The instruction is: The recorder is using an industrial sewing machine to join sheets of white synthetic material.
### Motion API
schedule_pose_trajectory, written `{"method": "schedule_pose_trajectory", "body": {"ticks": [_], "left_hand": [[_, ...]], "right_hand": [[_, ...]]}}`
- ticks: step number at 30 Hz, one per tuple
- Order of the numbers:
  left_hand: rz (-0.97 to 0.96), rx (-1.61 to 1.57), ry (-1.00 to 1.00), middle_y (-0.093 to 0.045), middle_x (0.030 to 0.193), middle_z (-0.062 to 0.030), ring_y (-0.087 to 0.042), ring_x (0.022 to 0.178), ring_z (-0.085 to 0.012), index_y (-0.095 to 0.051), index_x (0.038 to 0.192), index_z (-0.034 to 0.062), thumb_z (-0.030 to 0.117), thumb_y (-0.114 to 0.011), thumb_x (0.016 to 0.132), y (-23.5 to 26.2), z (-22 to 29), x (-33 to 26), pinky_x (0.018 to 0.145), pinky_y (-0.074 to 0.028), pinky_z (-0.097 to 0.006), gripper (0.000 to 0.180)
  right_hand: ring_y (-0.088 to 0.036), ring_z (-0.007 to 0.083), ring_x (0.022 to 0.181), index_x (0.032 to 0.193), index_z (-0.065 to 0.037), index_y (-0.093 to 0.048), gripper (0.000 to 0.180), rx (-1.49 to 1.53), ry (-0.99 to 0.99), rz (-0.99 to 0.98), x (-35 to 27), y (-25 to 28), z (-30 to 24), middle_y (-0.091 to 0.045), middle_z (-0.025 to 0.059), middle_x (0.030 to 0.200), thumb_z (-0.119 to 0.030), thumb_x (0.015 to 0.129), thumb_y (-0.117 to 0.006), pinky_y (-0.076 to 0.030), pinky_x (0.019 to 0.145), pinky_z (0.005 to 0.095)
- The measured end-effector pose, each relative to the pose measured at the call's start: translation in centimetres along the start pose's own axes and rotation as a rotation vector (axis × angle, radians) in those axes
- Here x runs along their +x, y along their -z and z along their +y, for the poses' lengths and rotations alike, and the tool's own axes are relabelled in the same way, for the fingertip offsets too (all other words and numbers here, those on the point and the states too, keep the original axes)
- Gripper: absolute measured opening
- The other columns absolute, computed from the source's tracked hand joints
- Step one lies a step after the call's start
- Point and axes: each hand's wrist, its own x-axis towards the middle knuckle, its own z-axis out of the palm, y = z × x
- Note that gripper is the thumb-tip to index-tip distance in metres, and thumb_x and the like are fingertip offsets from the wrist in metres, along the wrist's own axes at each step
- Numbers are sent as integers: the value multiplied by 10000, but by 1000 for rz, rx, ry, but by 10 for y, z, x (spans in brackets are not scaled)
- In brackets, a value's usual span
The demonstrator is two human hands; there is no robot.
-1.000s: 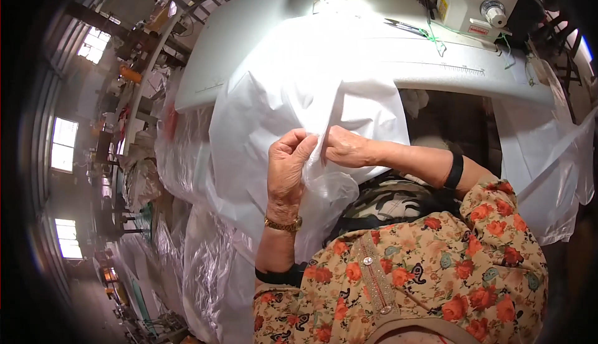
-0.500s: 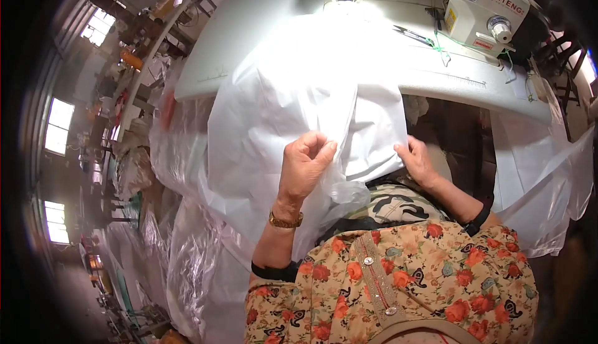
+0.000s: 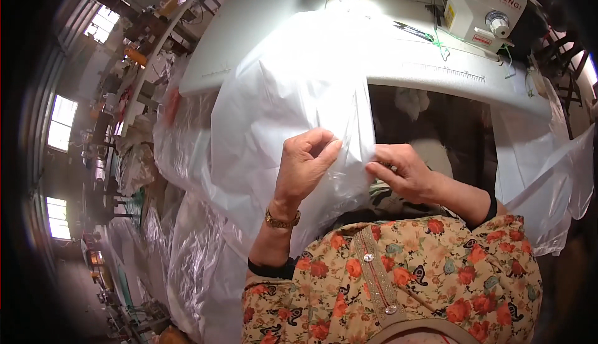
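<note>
A white, slightly see-through plastic sheet point(image 3: 268, 113) drapes from the bed of a sewing machine point(image 3: 458, 1) down over my lap. My left hand point(image 3: 307, 162) pinches a fold of it between thumb and fingers, with a gold watch on that wrist. Just to the right, my right hand point(image 3: 402, 171) has its thumb and fingers closed on the sheet's right edge. Both hands are in front of the table edge. Bright lamp light washes out the part of the sheet near the needle.
Thread snips point(image 3: 412, 31) with green thread lie on the white sewing table point(image 3: 430, 70), right of the needle area. More clear plastic sheeting point(image 3: 196, 263) hangs at the left, and another sheet point(image 3: 529, 176) hangs at the right.
My right hand has moved left toward my left hand, bringing the sheet's right edge with it. The dark gap below the table is now wider. My left hand has barely moved.
</note>
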Motion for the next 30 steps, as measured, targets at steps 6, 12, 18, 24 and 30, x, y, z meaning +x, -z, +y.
{"method": "schedule_pose_trajectory", "body": {"ticks": [6,12,18,24,30], "left_hand": [[-85,105,-163,-604,706,-34,-500,636,-58,-654,870,-55,53,-645,887,0,4,3,557,-413,-240,109],[-136,262,-232,-580,718,-40,-492,667,-69,-662,947,-68,57,-625,906,5,3,1,582,-406,-237,137],[-235,235,-112,-494,681,9,-423,642,-45,-583,819,-49,78,-629,918,15,-3,-1,541,-347,-234,167],[-117,334,-3,-469,643,29,-397,604,-37,-581,804,-33,81,-616,928,42,1,-4,518,-324,-239,172],[116,790,-169,-613,746,-208,-597,642,-363,-610,925,-16,77,-597,925,82,56,12,592,-453,-373,94]], "right_hand": [[-577,338,625,801,-15,-459,245,-287,215,-164,24,-13,-9,-521,141,704,-172,948,-577,-454,555,414],[-619,286,629,786,-25,-496,176,-479,316,-145,24,-24,-11,-556,111,696,-134,879,-597,-501,555,384],[-606,211,685,774,-32,-534,123,-631,459,-212,27,-30,-20,-574,81,735,-134,790,-600,-504,618,348],[-622,190,723,875,-56,-590,124,-267,605,47,39,-24,29,-629,57,811,-136,832,-674,-499,648,335],[-638,306,1037,1148,-17,-563,300,-41,-431,288,118,-50,77,-645,198,1124,-138,876,-525,-498,869,382]]}}
